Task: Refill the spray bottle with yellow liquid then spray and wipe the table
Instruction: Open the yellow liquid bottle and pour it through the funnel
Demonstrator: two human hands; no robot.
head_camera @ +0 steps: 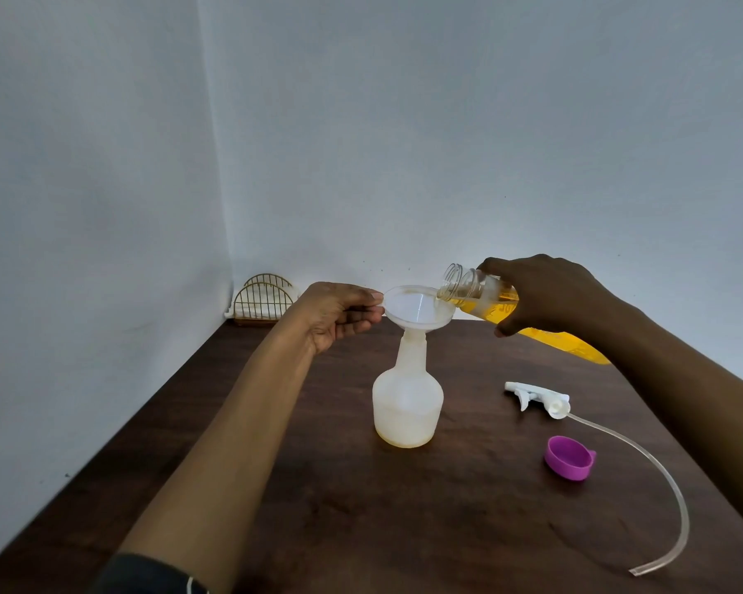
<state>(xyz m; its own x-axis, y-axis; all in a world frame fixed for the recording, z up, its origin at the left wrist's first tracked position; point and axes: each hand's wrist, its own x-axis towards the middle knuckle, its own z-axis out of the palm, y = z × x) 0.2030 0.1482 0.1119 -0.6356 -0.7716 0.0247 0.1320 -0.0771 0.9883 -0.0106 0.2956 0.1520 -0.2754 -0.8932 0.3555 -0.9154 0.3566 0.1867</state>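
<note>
A translucent white spray bottle [407, 400] stands upright on the dark wooden table [361, 508], with a little yellow liquid at its bottom. A clear funnel [417, 306] sits in its neck. My left hand [339, 312] pinches the funnel's left rim. My right hand [545, 295] grips a clear refill bottle of yellow liquid [481, 295], tilted with its open mouth over the funnel's right edge. The white trigger sprayer head [537, 396] lies on the table to the right, its long clear tube [661, 486] curving toward me.
A purple cap [569, 458] lies on its side right of the spray bottle. A gold wire holder [262, 298] with white cloth or napkins stands in the far left corner against the wall. The table's left edge runs along the wall.
</note>
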